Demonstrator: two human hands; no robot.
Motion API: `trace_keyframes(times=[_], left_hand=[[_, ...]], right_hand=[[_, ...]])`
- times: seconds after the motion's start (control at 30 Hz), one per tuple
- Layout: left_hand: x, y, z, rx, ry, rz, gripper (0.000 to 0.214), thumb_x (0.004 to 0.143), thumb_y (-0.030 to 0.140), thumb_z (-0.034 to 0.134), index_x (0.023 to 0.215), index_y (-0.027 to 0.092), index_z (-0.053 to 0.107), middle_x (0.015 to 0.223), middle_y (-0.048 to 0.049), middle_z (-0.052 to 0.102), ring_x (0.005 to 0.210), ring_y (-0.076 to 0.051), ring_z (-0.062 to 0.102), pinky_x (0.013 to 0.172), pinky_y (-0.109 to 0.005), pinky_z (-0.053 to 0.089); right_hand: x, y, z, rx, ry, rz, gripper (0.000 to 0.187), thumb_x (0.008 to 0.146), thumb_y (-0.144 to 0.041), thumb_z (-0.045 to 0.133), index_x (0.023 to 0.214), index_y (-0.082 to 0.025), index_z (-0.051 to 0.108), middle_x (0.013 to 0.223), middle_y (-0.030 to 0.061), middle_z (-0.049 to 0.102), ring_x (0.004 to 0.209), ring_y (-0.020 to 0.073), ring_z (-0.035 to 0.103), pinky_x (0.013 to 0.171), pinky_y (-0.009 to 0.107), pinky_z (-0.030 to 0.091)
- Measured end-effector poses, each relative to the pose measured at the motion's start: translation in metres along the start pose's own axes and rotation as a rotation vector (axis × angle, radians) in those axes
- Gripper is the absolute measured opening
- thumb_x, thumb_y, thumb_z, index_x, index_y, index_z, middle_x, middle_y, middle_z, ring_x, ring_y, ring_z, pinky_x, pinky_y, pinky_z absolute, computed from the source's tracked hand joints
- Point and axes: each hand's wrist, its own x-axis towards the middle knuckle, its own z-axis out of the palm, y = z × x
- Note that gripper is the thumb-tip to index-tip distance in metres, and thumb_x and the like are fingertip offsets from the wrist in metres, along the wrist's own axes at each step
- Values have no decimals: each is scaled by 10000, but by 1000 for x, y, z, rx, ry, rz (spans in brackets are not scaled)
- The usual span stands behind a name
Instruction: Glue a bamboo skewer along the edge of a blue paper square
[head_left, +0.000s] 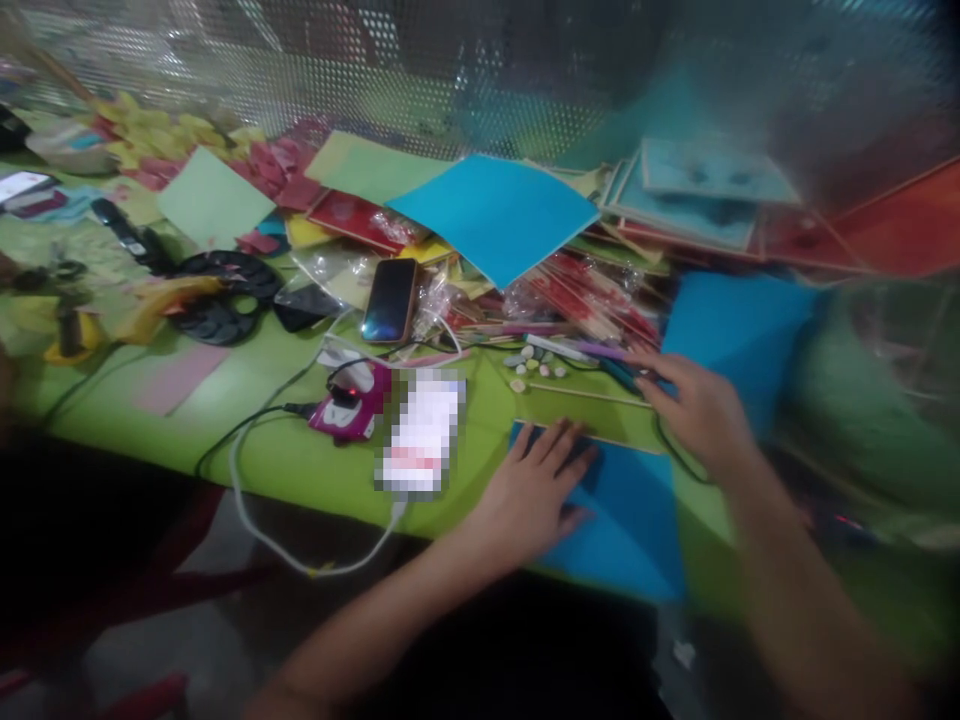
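Observation:
My left hand point(536, 490) lies flat with spread fingers on a blue square sheet point(630, 530) at the table's front edge. Further right, my right hand point(697, 410) reaches among slim tools, its fingers and thumb closing round a dark, slender tool point(619, 376) whose kind I cannot make out. A purple pen-like stick point(600, 350) lies by its fingertips, with a white pen point(555, 346) beside it. Just left of these is a small cluster of pale, pebble-like pieces point(536, 360). A thin wooden stick with a round end point(585, 394) lies between my hands.
A lit phone point(424, 430) on a white cable and a magenta power strip point(349, 405) lie left of my left hand. Behind are a dark phone point(390, 300), another blue sheet point(495, 215) and stacked coloured cards point(690, 200). A black cable point(675, 450) runs below my right hand.

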Motion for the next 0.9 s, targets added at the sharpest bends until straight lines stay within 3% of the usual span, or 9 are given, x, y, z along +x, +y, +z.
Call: trace_keyframes(times=[0.1,0.27,0.37,0.67,0.77,0.9], left_hand=[[-1,-1,4,13,5,8,771,1079,668,527,1701,229,406,1800,-85,238,1669,-316,226,1324,-607,274],[0,-3,6,33,8,6,767,1088,656,516,1713,230,389,1800,-78,231,1676,-312,211,1318,-612,292],[1,-3,6,33,-3,2,759,1091,656,507,1711,231,400,1799,-79,227,1676,-317,217,1315,-619,299],[4,-2,-1,38,-74,-23,772,1078,668,531,1712,244,413,1795,-91,212,1669,-338,243,1303,-655,310],[5,-2,-2,39,-82,-23,759,1085,674,507,1708,249,422,1795,-74,210,1673,-328,235,1308,-649,311],[3,-3,-1,55,-22,-3,724,1099,653,490,1692,240,450,1792,-68,233,1666,-329,256,1307,-640,322]], right_hand=[[2,6,0,-35,11,49,368,1035,-332,591,1336,-229,776,1168,62,757,968,251,736,753,359,565],[9,9,-4,-42,91,21,467,1024,-293,622,1485,-243,680,1371,50,708,1012,217,734,881,359,586],[17,7,-8,-61,116,28,454,1023,-302,620,1468,-246,686,1400,55,696,977,217,743,883,385,600],[68,-30,-36,-82,111,-51,565,995,-238,600,1558,-278,607,1476,73,642,1005,222,720,1043,470,590],[59,-31,-47,-84,81,0,558,987,-253,600,1543,-284,619,1455,72,652,1026,232,712,1016,449,591],[15,-8,-60,-147,20,117,556,991,-283,575,1544,-310,621,1449,54,660,1084,254,722,947,448,595]])
